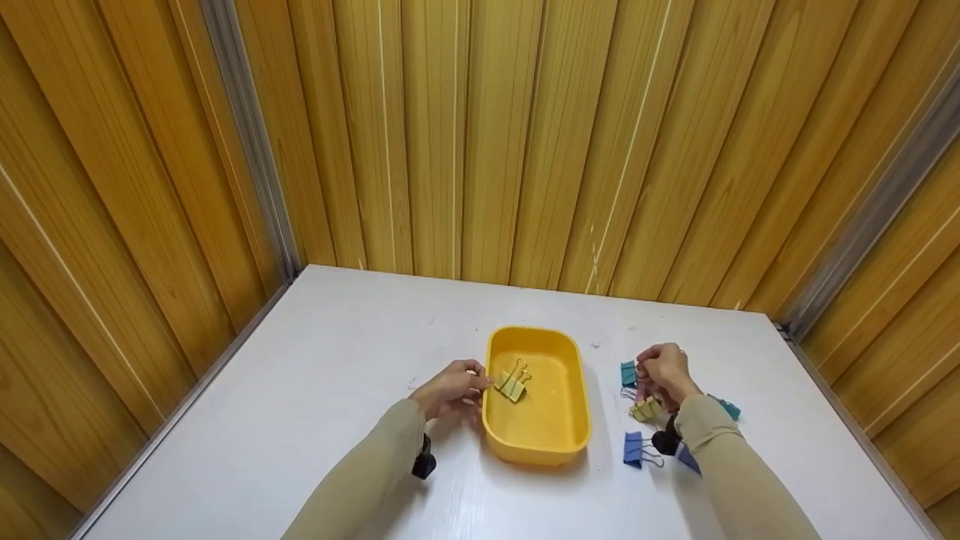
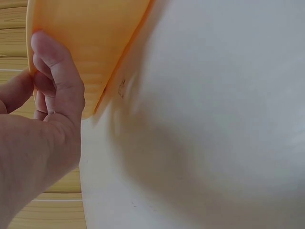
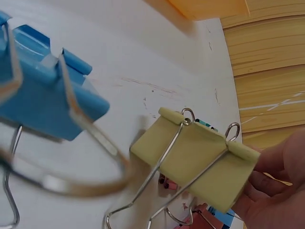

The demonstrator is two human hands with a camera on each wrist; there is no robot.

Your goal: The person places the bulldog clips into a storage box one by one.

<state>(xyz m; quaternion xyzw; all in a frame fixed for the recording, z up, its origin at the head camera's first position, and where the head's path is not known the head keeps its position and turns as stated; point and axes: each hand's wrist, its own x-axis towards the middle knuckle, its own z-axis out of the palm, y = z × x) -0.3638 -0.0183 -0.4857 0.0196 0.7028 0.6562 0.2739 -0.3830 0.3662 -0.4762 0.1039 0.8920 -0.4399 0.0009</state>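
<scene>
My left hand (image 1: pixel 454 386) pinches the left rim of a yellow plastic tray (image 1: pixel 536 454), thumb and fingers on either side of the wall in the left wrist view. One yellow binder clip (image 1: pixel 513 386) lies in the tray. To its right, my right hand (image 1: pixel 667 371) bends down over a group of binder clips. Its fingertips are beside a teal binder clip (image 1: pixel 628 373); a yellow binder clip (image 3: pixel 195 162) hides them in the right wrist view, so whether they grip anything is unclear. Under that hand shows a pink binder clip (image 3: pixel 202 220).
A blue binder clip (image 1: pixel 634 450) lies nearer me, with another blue binder clip (image 1: pixel 688 459) partly under the right sleeve. Another teal binder clip (image 1: pixel 727 407) is to the right of that wrist. Wood-patterned walls (image 1: pixel 502 150) border the white table (image 1: pixel 337 360).
</scene>
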